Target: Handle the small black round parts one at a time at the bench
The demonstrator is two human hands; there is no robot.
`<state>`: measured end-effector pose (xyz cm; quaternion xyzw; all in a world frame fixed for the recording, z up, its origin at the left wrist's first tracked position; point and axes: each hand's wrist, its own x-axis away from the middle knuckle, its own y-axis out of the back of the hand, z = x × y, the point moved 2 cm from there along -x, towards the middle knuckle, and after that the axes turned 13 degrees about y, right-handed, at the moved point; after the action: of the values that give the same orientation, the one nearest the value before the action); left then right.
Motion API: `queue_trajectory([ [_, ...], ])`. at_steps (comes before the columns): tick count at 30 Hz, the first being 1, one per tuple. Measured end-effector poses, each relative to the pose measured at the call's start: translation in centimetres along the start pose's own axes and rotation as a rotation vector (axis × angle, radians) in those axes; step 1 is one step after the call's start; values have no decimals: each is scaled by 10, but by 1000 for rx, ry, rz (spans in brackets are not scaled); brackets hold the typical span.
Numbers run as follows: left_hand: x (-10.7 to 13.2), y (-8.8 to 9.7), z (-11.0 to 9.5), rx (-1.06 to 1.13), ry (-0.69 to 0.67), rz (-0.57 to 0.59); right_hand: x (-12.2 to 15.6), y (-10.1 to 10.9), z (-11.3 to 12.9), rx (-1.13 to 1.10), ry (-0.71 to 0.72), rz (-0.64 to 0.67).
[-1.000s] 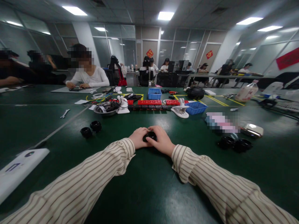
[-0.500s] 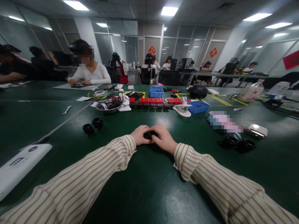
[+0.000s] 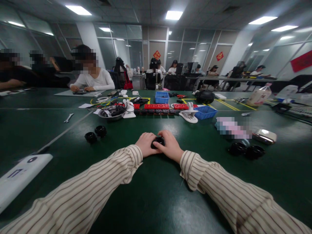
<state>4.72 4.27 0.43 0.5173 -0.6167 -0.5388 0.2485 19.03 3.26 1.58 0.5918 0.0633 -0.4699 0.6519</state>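
Between my hands, above the green table, is a small glossy black round part with a hollow, ring-like top. My left hand curls round its left side. From the right, my right hand grips it, thumb across the near side. Fingers cover much of the part, and whether it touches the table I cannot tell. Two similar black round parts, one nearer and one farther, stand to the left. Another pair, a left one and a right one, lies to the right.
Across the table runs a red and black power strip, with a white clip stand, blue trays and a metal bowl of cables near it. A wrench and white device lie left. A person sits opposite.
The black part has turned between my hands, so its round opening now shows more from above. Both hands remain around it. The camera view has shifted slightly.
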Motion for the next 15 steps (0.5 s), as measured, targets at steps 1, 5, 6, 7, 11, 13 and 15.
queue_trajectory([
  [1, 1, 1, -2, -9, 5, -7, 0, 0, -1, 3, -4, 2],
  [5, -1, 1, -1, -13, 14, -12, -2, 1, 2, -18, 30, 17],
  [6, -2, 0, 0, -4, 12, -6, -2, 2, 3, -28, 45, 20],
  [7, -3, 0, 2, 7, 6, 3, -3, 2, 4, -40, 61, 23],
  [11, -7, -2, 10, 76, -29, 59, -4, 5, 7, -98, 138, 43],
  [13, -8, -3, 13, 108, -47, 88, -4, 6, 7, -128, 182, 53],
  [15, -9, -4, 14, 128, -58, 107, -4, 6, 8, -146, 218, 60],
])
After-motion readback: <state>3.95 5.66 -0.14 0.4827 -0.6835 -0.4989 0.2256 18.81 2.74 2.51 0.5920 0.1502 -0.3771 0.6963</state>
